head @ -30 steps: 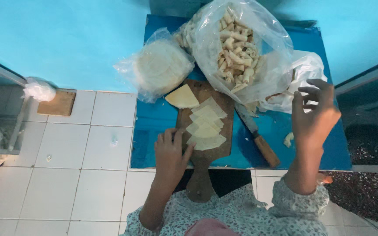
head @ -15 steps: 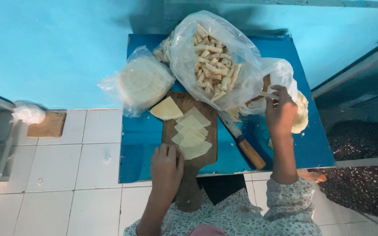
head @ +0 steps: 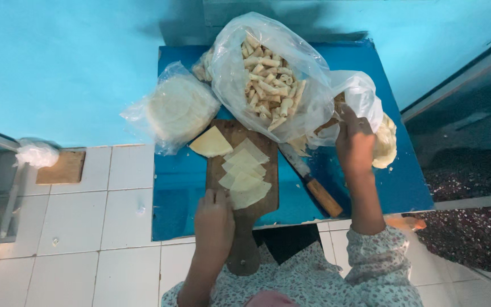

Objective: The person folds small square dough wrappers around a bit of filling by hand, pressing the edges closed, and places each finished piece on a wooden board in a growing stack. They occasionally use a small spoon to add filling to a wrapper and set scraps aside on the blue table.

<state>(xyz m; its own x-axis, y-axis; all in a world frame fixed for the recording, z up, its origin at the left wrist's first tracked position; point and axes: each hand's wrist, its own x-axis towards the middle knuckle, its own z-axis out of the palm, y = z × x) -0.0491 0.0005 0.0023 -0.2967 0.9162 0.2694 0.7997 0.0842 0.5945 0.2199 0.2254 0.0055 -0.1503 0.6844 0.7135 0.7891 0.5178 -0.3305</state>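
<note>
A wooden cutting board [head: 240, 227] lies on a small blue table [head: 177, 187], with several pale triangular dough sheets [head: 244, 173] on it. My left hand [head: 214, 219] rests on the board's near end, fingers touching the nearest sheet. My right hand [head: 354, 142] reaches into a small clear plastic bag [head: 359, 94] at the right; what its fingers hold is hidden. A large clear bag of rolled pastry sticks [head: 268, 79] sits behind the board. A knife with a wooden handle [head: 313, 185] lies between the board and my right hand.
A bag of round flat wrappers [head: 174, 108] lies at the table's left rear. A pale dough lump [head: 385, 142] sits at the right. White floor tiles [head: 86, 227] spread to the left, with a small wooden block [head: 61, 167] and a white wad [head: 35, 153].
My right hand has come down from the air and moved into the small bag at the right. My left hand has stayed on the board. The view has shifted slightly.
</note>
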